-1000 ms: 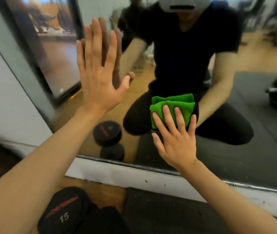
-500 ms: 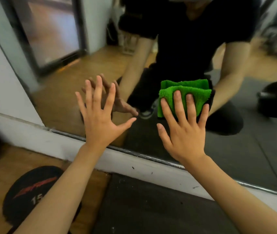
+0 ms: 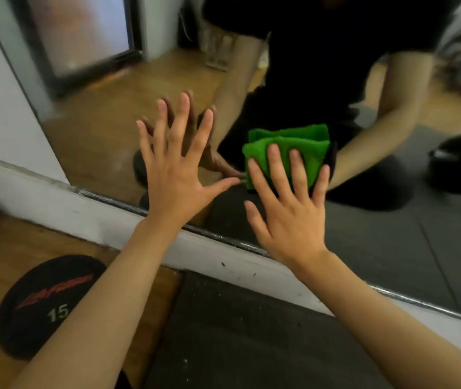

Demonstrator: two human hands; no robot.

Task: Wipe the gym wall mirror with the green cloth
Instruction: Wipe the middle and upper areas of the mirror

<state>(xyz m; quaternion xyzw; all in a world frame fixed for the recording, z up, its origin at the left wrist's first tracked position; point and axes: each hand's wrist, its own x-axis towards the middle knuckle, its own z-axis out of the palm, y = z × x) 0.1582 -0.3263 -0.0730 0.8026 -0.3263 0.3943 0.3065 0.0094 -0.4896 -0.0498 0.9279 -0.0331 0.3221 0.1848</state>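
Observation:
The wall mirror (image 3: 105,124) fills the upper part of the head view, and its lower edge runs just above a white baseboard. A folded green cloth (image 3: 308,153) lies flat against the glass near that edge. My right hand (image 3: 288,209) presses on the cloth with straight, spread fingers. My left hand (image 3: 178,167) is flat on the bare glass just left of the cloth, fingers spread, thumb pointing at the cloth. My kneeling reflection shows behind both hands.
A black dumbbell head (image 3: 41,301) marked 15 lies on the wooden floor at lower left. A dark rubber mat (image 3: 237,341) covers the floor below my right arm. The white baseboard (image 3: 83,209) runs under the mirror.
My left hand has slid down the glass from high up to just above the mirror's lower edge. The right hand and cloth have shifted slightly lower and closer to the left hand.

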